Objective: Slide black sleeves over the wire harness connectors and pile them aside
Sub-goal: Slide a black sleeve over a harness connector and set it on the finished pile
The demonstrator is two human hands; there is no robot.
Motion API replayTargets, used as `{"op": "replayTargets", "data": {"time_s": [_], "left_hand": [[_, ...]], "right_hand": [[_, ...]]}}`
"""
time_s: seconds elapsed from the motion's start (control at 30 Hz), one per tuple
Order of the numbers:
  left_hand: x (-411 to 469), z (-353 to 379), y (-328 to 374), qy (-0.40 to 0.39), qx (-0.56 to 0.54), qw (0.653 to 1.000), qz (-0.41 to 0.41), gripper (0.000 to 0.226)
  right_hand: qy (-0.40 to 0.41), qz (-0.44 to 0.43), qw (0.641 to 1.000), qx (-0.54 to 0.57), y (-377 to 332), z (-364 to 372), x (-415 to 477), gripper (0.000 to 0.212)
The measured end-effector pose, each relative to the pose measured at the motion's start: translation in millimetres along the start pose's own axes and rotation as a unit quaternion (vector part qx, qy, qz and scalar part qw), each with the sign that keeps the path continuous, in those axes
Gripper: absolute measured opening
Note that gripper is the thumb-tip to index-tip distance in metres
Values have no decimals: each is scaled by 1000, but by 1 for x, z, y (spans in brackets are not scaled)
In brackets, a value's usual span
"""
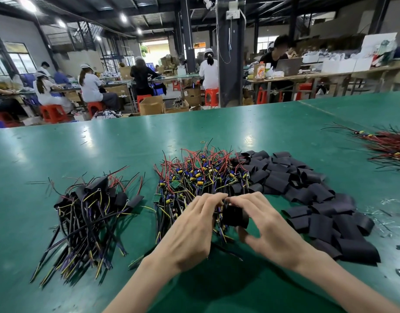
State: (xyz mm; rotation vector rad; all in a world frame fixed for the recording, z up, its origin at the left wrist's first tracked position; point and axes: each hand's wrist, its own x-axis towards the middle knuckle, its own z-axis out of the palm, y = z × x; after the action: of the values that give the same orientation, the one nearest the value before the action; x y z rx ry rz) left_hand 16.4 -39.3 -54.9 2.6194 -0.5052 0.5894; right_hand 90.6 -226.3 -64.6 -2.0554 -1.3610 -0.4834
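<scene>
Sleeving step: the short black tubular sleeve (236, 217) is best kept open-mouthed and in line with the connector, so it slides on without snagging loose leads. The right hand (278, 233) pinches this sleeve in its grip, thumb below and fingers above, at the near edge of the heap of red, yellow and blue unsleeved wire harnesses (201, 175) on the green counter (104, 143). The left hand (190, 233) reaches the sleeve's mouth, but blur hides whether its grip closes on a harness.

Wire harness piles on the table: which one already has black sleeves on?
The left pile: black sleeves cover its ends. The middle pile shows bare blue and yellow parts; the far right pile shows no sleeves.
</scene>
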Motion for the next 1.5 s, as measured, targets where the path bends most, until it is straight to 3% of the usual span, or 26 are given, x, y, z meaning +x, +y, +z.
{"op": "replayTargets", "data": {"time_s": [0.13, 0.37, 0.5, 0.67, 0.97, 1.13, 1.5], "left_hand": [[0, 6, 2, -22, -36, 999, -2, 89], [0, -3, -7, 51, 53, 997, -13, 71], [0, -13, -20, 53, 63, 987, -137, 59], [1, -21, -35, -92, -46, 953, -284, 56], [1, -23, -36, -146, -225, 937, -223, 43], [2, -26, -33, -77, -303, 927, -208, 32], [5, -22, -22, 19, -327, 928, -179, 20]], "right_hand": [[9, 18, 999, 35, 0, 0, 0, 62], [-2, 64, 997, 54, -2, -1, -2, 52], [3, 57, 997, 46, -2, -2, -1, 47], [10, 63, 997, 51, -2, -1, -1, 47], [27, 67, 996, 52, -3, -4, -1, 46], [31, 61, 997, 42, -3, -7, -1, 48], [28, 77, 993, 83, -5, -7, -2, 54]]}}
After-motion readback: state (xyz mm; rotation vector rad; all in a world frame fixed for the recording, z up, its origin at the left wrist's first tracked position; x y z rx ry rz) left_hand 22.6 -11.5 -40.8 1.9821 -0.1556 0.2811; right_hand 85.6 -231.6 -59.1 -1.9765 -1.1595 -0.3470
